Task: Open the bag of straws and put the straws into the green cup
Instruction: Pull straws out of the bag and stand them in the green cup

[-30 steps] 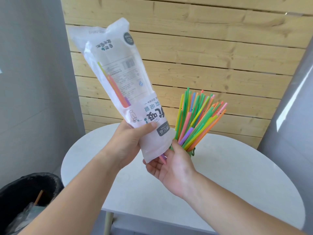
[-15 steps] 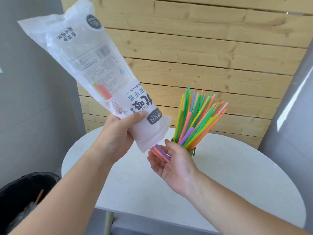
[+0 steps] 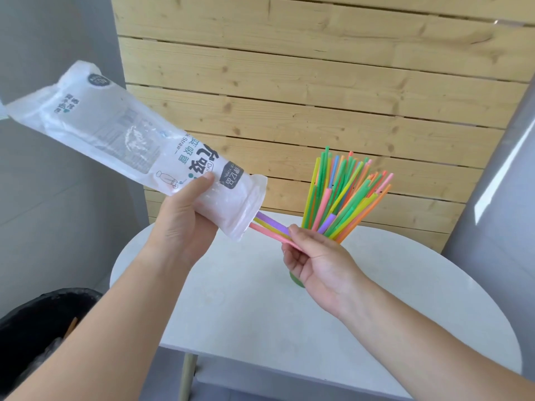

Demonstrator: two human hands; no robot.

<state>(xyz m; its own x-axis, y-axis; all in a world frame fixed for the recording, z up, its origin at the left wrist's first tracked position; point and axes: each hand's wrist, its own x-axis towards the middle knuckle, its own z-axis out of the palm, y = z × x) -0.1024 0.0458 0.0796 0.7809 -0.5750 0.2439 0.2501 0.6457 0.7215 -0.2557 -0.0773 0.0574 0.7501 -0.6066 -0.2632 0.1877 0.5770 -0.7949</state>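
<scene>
Left hand (image 3: 185, 224) grips tilted bag (image 3: 121, 151) mid-left; right hand (image 3: 315, 259) pinches few straws (image 3: 270, 227) protruding from bag mouth, centre frame.

White rounded table (image 3: 390, 299), green cup (image 3: 296, 279) standing on it, full of straws (image 3: 347, 198)

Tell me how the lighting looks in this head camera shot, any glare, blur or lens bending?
Head view: soft, even daylight; a bright sunlit streak falls on the grey wall at right. The bag in the left hand shows crinkly glare on its clear plastic. Straws in the cup and those pinched by the right hand look sharp. Wide-angle bending curves the wood slats toward the edges.
</scene>
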